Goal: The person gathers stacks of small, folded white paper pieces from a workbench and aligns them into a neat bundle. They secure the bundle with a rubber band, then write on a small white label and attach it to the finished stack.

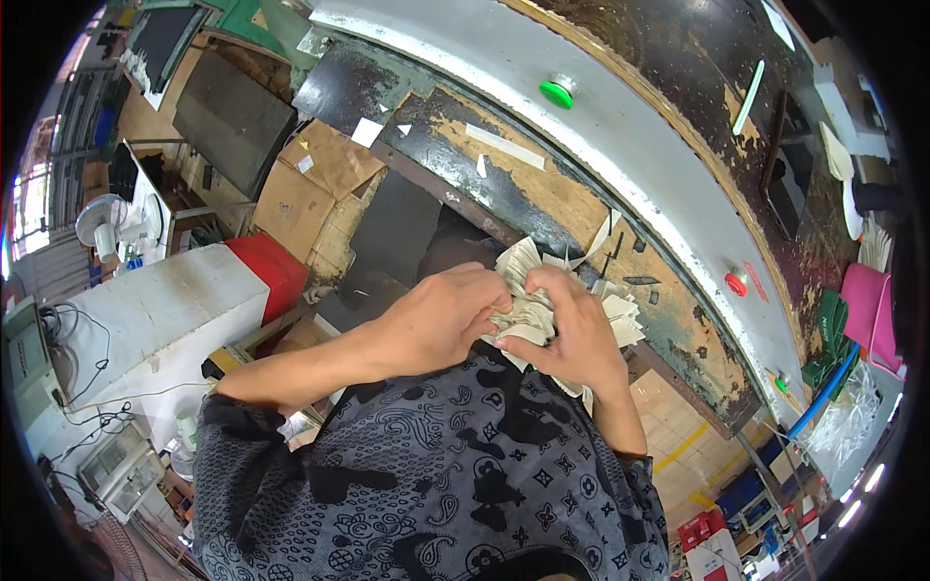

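Note:
Close to my body, at the near edge of a worn workbench [504,160], both hands grip a thick bunch of cream paper-like strips [529,315]. My left hand [448,308] is closed, its curled fingers pressed into the left side of the bunch. My right hand [573,324] pinches the other side, with thumb below and fingers bent over the top. The strips fan out unevenly above and between the hands. More cream strips [620,312] spread just right of my right hand, and whether they belong to the same bunch I cannot tell.
Paper scraps [506,146] and small dark tools [613,250] lie on the bench. A grey machine beam behind it carries a green button [557,94] and a red button [736,284]. Left stand a red-ended grey cabinet [266,276] and a white fan [100,228]. A pink container [865,305] is far right.

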Action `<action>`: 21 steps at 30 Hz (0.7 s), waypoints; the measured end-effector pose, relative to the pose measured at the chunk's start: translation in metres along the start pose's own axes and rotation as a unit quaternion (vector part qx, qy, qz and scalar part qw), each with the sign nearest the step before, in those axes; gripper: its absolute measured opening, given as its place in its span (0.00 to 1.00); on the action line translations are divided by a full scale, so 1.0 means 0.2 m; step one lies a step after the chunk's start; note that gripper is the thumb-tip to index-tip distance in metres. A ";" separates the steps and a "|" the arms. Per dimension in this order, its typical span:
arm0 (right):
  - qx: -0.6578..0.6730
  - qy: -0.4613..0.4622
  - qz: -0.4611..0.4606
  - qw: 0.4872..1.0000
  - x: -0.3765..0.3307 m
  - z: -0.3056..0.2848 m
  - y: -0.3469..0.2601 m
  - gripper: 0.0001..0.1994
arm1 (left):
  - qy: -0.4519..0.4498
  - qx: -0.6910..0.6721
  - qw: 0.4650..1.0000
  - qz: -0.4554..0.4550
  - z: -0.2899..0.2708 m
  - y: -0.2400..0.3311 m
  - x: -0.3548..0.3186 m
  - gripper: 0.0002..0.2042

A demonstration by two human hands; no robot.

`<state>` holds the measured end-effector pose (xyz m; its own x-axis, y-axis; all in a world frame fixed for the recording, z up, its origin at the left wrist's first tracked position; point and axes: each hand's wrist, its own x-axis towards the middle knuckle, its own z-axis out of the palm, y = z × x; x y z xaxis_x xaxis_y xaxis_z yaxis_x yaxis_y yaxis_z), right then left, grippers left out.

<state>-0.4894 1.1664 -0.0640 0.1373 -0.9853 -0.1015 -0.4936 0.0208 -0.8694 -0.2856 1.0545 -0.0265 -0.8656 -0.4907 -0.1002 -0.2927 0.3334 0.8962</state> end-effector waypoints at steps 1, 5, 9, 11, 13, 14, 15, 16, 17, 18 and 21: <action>-0.001 -0.014 0.019 1.000 0.00 0.00 -0.01 0.34 | -0.004 0.013 1.000 0.006 0.00 0.00 0.00 0.13; -0.009 -0.045 0.031 0.998 0.01 0.00 0.02 0.35 | -0.041 0.081 0.995 0.050 -0.04 -0.02 0.03 0.13; 0.017 -0.045 0.003 0.999 0.01 0.02 0.06 0.38 | -0.103 0.014 0.994 0.015 -0.11 0.02 0.11 0.12; -0.009 -0.017 -0.035 0.999 0.00 0.04 0.08 0.41 | -0.120 -0.036 0.989 -0.075 -0.11 0.05 0.12 0.12; -0.006 -0.020 -0.017 1.000 0.00 0.04 0.06 0.39 | -0.096 -0.063 0.985 -0.132 -0.08 0.05 0.13 0.15; -0.005 -0.019 -0.007 1.000 0.00 0.04 0.05 0.39 | -0.082 -0.089 0.981 -0.149 -0.06 0.03 0.13 0.15; 0.002 -0.008 -0.021 1.000 -0.01 0.05 0.06 0.39 | -0.069 -0.115 0.977 -0.167 -0.04 0.00 0.13 0.15; 0.008 0.002 -0.036 0.999 -0.01 0.08 0.09 0.39 | -0.056 -0.140 0.971 -0.184 -0.03 -0.01 0.13 0.15; 0.015 0.012 -0.050 0.999 -0.01 0.09 0.10 0.39 | -0.053 -0.124 0.976 -0.172 -0.02 -0.01 0.13 0.14; 0.008 0.004 -0.048 0.999 -0.01 0.08 0.10 0.39 | -0.050 -0.107 0.980 -0.159 -0.02 -0.01 0.13 0.13; -0.010 0.002 -0.055 0.998 0.00 0.06 0.09 0.38 | -0.047 -0.005 0.998 -0.052 0.00 0.02 0.14 0.10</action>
<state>-0.4869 1.1688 -0.0853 0.1891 -0.9819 -0.0037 -0.4933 -0.0918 -0.8650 -0.3097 1.0418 -0.0255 -0.8654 -0.4440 -0.2324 -0.3792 0.2769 0.8829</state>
